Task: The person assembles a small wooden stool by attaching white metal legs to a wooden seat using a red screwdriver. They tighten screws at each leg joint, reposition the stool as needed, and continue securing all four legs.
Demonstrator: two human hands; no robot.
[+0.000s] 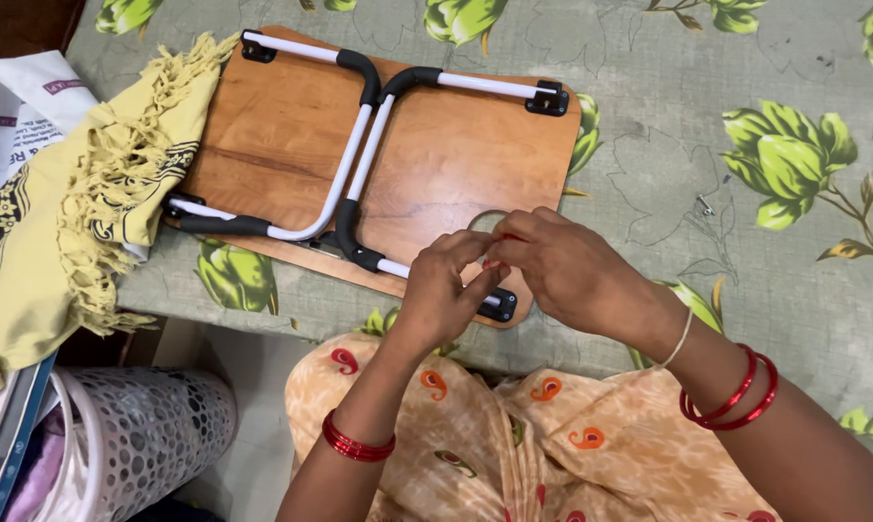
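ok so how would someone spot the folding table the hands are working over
Start at the green floral bedsheet that covers most of the view. On it lies a wooden lap table, upside down, its white and black tube legs folded flat. It is the only hard brown board, right of the fringed yellow cloth.

Head camera looks steeply down, close over the bed [745,87].

Count: 1 folding lap table [291,126], 2 folded legs [354,155], 1 yellow fringed cloth [79,213], 1 perforated basket [142,435], 2 hands [446,290].
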